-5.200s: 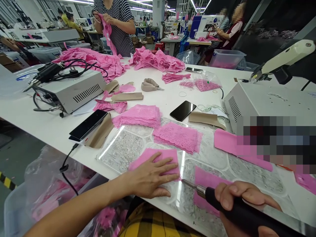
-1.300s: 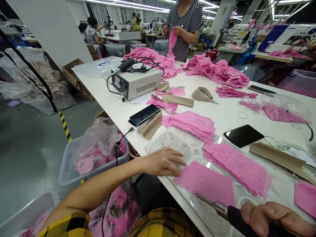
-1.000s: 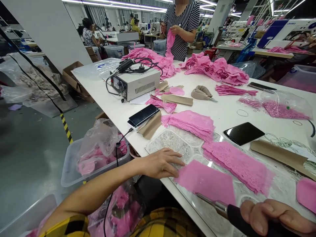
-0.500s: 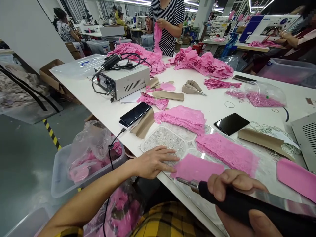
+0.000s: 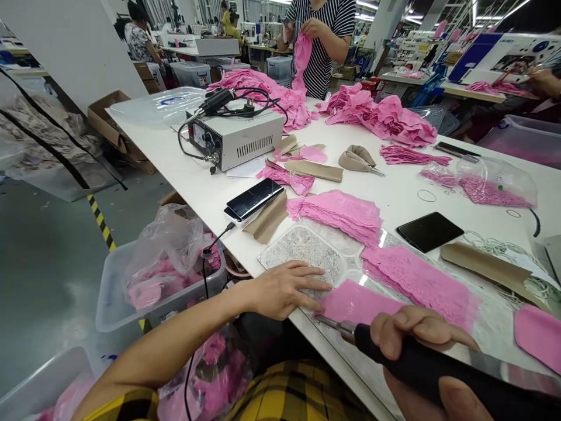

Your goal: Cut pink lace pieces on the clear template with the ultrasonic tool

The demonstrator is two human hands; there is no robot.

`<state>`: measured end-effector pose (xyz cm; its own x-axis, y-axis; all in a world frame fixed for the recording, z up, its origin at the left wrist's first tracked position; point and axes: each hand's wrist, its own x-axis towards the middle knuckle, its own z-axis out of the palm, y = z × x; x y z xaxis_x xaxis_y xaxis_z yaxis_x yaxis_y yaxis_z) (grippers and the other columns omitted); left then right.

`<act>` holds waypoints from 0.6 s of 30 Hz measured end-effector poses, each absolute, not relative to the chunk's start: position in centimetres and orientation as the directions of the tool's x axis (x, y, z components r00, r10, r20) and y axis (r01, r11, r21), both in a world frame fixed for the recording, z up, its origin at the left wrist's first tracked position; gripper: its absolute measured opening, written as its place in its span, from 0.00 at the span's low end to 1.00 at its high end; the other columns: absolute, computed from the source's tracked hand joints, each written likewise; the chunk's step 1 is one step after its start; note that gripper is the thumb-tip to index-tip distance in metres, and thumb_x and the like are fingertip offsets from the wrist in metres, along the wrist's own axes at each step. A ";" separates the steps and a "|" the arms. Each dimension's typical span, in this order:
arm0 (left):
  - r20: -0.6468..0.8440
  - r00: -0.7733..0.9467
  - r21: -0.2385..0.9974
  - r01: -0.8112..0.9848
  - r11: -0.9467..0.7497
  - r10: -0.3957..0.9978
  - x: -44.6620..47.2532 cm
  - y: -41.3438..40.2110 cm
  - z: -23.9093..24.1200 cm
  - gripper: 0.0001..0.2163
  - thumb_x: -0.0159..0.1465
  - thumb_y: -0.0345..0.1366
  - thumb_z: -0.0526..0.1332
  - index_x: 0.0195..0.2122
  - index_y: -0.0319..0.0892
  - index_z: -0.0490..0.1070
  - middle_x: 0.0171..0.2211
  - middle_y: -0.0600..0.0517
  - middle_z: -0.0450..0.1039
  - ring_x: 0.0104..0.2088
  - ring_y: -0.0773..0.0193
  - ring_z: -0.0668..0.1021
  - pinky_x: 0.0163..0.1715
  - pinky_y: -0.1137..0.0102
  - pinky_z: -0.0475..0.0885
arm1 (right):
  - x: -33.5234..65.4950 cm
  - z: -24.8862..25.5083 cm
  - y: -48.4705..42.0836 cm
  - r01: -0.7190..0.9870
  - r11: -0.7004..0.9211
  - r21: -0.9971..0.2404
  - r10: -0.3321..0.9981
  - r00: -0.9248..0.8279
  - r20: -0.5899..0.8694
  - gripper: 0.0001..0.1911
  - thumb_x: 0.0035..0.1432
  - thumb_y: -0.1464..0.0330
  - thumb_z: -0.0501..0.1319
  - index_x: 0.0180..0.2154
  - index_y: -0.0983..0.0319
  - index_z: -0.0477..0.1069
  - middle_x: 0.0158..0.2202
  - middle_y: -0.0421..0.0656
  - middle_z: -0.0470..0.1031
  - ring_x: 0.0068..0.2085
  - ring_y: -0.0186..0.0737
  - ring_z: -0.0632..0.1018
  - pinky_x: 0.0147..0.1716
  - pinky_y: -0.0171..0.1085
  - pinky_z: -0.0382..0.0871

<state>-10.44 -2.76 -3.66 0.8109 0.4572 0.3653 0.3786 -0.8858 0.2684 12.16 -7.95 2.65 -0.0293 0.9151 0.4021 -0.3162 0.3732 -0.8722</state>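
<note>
My left hand (image 5: 284, 289) lies flat with its fingers spread on a patterned clear sheet (image 5: 302, 251). Its fingertips reach the left end of a pink fabric piece (image 5: 362, 301). In my right hand (image 5: 421, 333) is a black-handled handpiece with a metal tip (image 5: 394, 345), my fingers wrapped around it. The tip points left and sits at the near left edge of that piece, close to my left fingers; whether it touches the fabric I cannot tell. Behind it lie a stack of pink lace-edged pieces (image 5: 421, 283) and another pink stack (image 5: 342, 211).
A grey control box (image 5: 245, 140) carries a second handpiece and cables. Phones (image 5: 429, 231), scissors with wrapped handles (image 5: 359, 159) and brown strips (image 5: 486, 263) lie about. Pink fabric heaps (image 5: 385, 117) are at the back, before a co-worker in stripes (image 5: 324, 47). A plastic bin (image 5: 109, 298) stands left.
The camera view has turned slightly left, so the table things appear further right. My hands and the handpiece stay nearly the same relative to the pink piece.
</note>
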 end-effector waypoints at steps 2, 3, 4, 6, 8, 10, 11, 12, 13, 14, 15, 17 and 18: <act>0.365 0.810 0.267 0.381 -0.885 0.459 -10.5 -2.8 -3.7 0.19 0.65 0.27 0.51 0.48 0.49 0.77 0.59 0.53 0.70 0.64 0.55 0.65 0.59 0.59 0.63 | 12.0 2.7 -7.8 -0.319 0.382 -0.868 0.913 -0.020 0.408 0.09 0.57 0.61 0.63 0.37 0.59 0.72 0.31 0.41 0.65 0.28 0.35 0.71 0.28 0.41 0.73; 0.365 0.810 0.266 0.382 -0.885 0.459 -10.5 -2.8 -3.8 0.18 0.64 0.27 0.51 0.48 0.49 0.77 0.59 0.53 0.70 0.64 0.55 0.65 0.59 0.59 0.63 | 11.9 2.7 -7.8 -0.318 0.388 -0.865 0.911 -0.012 0.413 0.09 0.57 0.61 0.63 0.37 0.60 0.72 0.31 0.41 0.65 0.27 0.35 0.71 0.28 0.41 0.74; 0.368 0.809 0.266 0.381 -0.885 0.459 -10.4 -2.8 -3.8 0.18 0.64 0.27 0.51 0.48 0.49 0.77 0.59 0.53 0.70 0.64 0.55 0.65 0.59 0.59 0.63 | 11.8 2.7 -7.7 -0.317 0.398 -0.861 0.907 -0.008 0.422 0.09 0.57 0.61 0.63 0.36 0.60 0.72 0.31 0.41 0.66 0.27 0.35 0.71 0.27 0.41 0.73; 0.378 0.805 0.267 0.377 -0.887 0.457 -10.4 -2.8 -3.8 0.18 0.64 0.27 0.51 0.47 0.48 0.77 0.58 0.53 0.70 0.63 0.55 0.66 0.59 0.59 0.63 | 11.7 2.7 -7.5 -0.315 0.413 -0.855 0.899 -0.012 0.439 0.09 0.57 0.61 0.63 0.35 0.60 0.71 0.31 0.41 0.66 0.25 0.33 0.71 0.24 0.40 0.73; 0.385 0.803 0.267 0.376 -0.888 0.455 -10.4 -2.9 -3.7 0.18 0.64 0.26 0.51 0.47 0.48 0.77 0.58 0.53 0.70 0.63 0.55 0.66 0.59 0.59 0.63 | 11.6 2.6 -7.4 -0.304 0.420 -0.855 0.894 -0.022 0.447 0.09 0.58 0.62 0.63 0.34 0.60 0.70 0.31 0.40 0.66 0.24 0.32 0.71 0.23 0.38 0.72; 0.388 0.800 0.268 0.377 -0.887 0.457 -10.5 -2.9 -3.6 0.18 0.64 0.26 0.51 0.47 0.48 0.77 0.59 0.53 0.70 0.63 0.56 0.66 0.60 0.59 0.62 | 11.5 2.5 -7.4 -0.290 0.421 -0.860 0.892 -0.038 0.449 0.08 0.58 0.63 0.63 0.33 0.60 0.69 0.31 0.39 0.65 0.25 0.32 0.71 0.23 0.38 0.72; 0.393 0.797 0.269 0.377 -0.886 0.458 -10.5 -2.9 -3.6 0.18 0.64 0.26 0.51 0.47 0.48 0.77 0.59 0.53 0.70 0.63 0.56 0.66 0.60 0.59 0.62 | 11.5 2.5 -7.4 -0.287 0.424 -0.859 0.890 -0.044 0.454 0.07 0.59 0.63 0.63 0.34 0.60 0.69 0.31 0.39 0.65 0.25 0.32 0.71 0.23 0.37 0.72; 0.400 0.793 0.272 0.377 -0.885 0.460 -10.6 -3.0 -3.6 0.18 0.64 0.25 0.51 0.47 0.47 0.76 0.58 0.53 0.70 0.63 0.56 0.66 0.60 0.59 0.62 | 11.5 2.5 -7.4 -0.285 0.428 -0.858 0.888 -0.045 0.458 0.07 0.59 0.63 0.62 0.35 0.59 0.69 0.31 0.39 0.65 0.25 0.32 0.71 0.23 0.37 0.72; 0.409 0.787 0.276 0.375 -0.885 0.461 -10.6 -3.0 -3.7 0.18 0.63 0.25 0.52 0.46 0.47 0.76 0.58 0.53 0.71 0.63 0.57 0.66 0.60 0.60 0.62 | 11.6 2.5 -7.4 -0.285 0.434 -0.855 0.886 -0.039 0.463 0.06 0.60 0.63 0.62 0.35 0.59 0.70 0.31 0.39 0.65 0.25 0.32 0.71 0.23 0.37 0.72; 0.419 0.782 0.280 0.371 -0.885 0.461 -10.7 -3.0 -3.7 0.17 0.63 0.25 0.52 0.46 0.47 0.76 0.57 0.53 0.71 0.63 0.58 0.66 0.60 0.60 0.62 | 11.6 2.5 -7.4 -0.285 0.439 -0.852 0.885 -0.027 0.465 0.06 0.60 0.63 0.62 0.36 0.59 0.70 0.31 0.39 0.65 0.25 0.32 0.71 0.23 0.38 0.71; 0.428 0.778 0.284 0.368 -0.885 0.460 -10.8 -3.1 -3.7 0.17 0.62 0.25 0.52 0.45 0.47 0.76 0.57 0.53 0.72 0.63 0.58 0.67 0.60 0.61 0.63 | 11.7 2.5 -7.3 -0.284 0.442 -0.851 0.886 -0.012 0.464 0.07 0.60 0.63 0.62 0.37 0.59 0.70 0.32 0.39 0.66 0.25 0.32 0.71 0.23 0.38 0.71; 0.439 0.773 0.291 0.360 -0.886 0.458 -10.9 -3.2 -3.8 0.17 0.61 0.25 0.52 0.44 0.47 0.76 0.56 0.53 0.72 0.63 0.59 0.67 0.59 0.62 0.63 | 11.9 2.5 -7.2 -0.287 0.444 -0.849 0.889 0.027 0.456 0.08 0.58 0.62 0.63 0.36 0.59 0.71 0.32 0.40 0.66 0.25 0.32 0.71 0.23 0.38 0.71; 0.443 0.771 0.293 0.358 -0.887 0.457 -11.0 -3.2 -3.8 0.17 0.61 0.24 0.52 0.44 0.47 0.76 0.56 0.53 0.73 0.63 0.59 0.67 0.59 0.62 0.64 | 12.1 2.5 -7.0 -0.290 0.445 -0.847 0.891 0.047 0.452 0.08 0.57 0.62 0.64 0.36 0.59 0.71 0.33 0.40 0.66 0.24 0.32 0.71 0.24 0.38 0.72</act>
<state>-10.96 -3.23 -3.76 0.7712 0.4573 0.4428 0.3576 -0.8867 0.2930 12.05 -7.04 2.52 0.0473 0.8908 0.4520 -0.2899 0.4453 -0.8472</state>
